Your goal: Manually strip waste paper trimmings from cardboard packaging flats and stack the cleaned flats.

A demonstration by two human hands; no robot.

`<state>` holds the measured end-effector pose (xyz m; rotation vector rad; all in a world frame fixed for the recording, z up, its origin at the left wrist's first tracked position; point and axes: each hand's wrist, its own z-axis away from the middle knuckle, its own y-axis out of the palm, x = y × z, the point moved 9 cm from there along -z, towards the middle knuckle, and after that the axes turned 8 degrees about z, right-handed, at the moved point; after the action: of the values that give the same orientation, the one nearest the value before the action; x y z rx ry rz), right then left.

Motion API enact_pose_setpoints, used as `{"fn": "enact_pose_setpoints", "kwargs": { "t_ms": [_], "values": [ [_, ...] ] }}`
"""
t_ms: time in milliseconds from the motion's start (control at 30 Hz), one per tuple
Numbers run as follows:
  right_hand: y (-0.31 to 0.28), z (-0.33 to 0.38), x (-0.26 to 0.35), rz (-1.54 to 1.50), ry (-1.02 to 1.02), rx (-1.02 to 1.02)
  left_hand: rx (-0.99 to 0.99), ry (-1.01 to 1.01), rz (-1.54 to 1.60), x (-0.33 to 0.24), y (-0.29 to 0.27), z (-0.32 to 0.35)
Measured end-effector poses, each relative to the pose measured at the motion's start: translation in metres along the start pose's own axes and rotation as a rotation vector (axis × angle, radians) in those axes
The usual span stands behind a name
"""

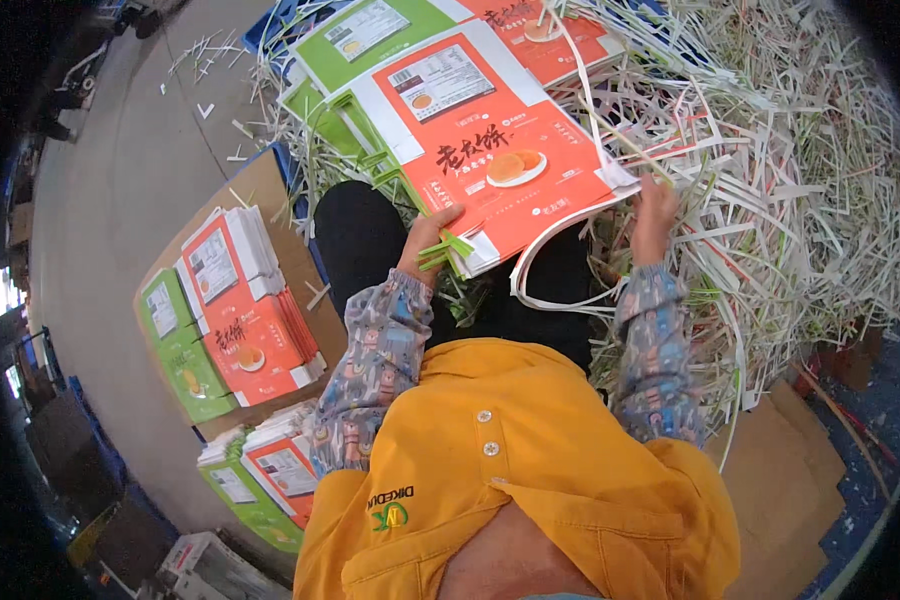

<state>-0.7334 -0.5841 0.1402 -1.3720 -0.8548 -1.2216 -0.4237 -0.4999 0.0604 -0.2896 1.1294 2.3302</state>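
A stack of flat printed card sheets (pixel 485 150), orange and green with white margins, lies in front of me over my knees. My left hand (pixel 430 242) grips its near left corner, with short green offcut strips (pixel 454 246) sticking out beside the fingers. At the stack's right edge, my right hand (pixel 654 215) is closed on thin white paper strips (pixel 560 228). These strips loop down below the stack's near edge and hang toward my lap. The right fingertips are partly hidden.
A large heap of shredded paper strips (pixel 770 200) fills the right side. More cut stacks (pixel 245 320), green and orange, rest on brown cardboard to my left, with another group (pixel 280 470) nearer. Flattened cardboard (pixel 780 490) lies at the lower right. Scraps dot the grey floor (pixel 150 150).
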Motion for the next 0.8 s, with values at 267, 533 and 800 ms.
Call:
{"fn": "enact_pose_setpoints", "kwargs": {
  "t_ms": [267, 533, 800],
  "values": [
    [0.092, 0.092, -0.007, -0.665, 0.684, 0.157, 0.126, 0.103, 0.057, -0.009, 0.038, 0.006],
    [0.081, 0.082, 0.016, -0.504, 0.428, 0.428, 0.121, 0.097, 0.172, -0.024, 0.039, -0.001],
    [0.032, 0.032, 0.017, 0.161, 0.103, 0.216, 0.131, 0.076, 0.238, -0.045, 0.051, 0.004]
  ]
}}
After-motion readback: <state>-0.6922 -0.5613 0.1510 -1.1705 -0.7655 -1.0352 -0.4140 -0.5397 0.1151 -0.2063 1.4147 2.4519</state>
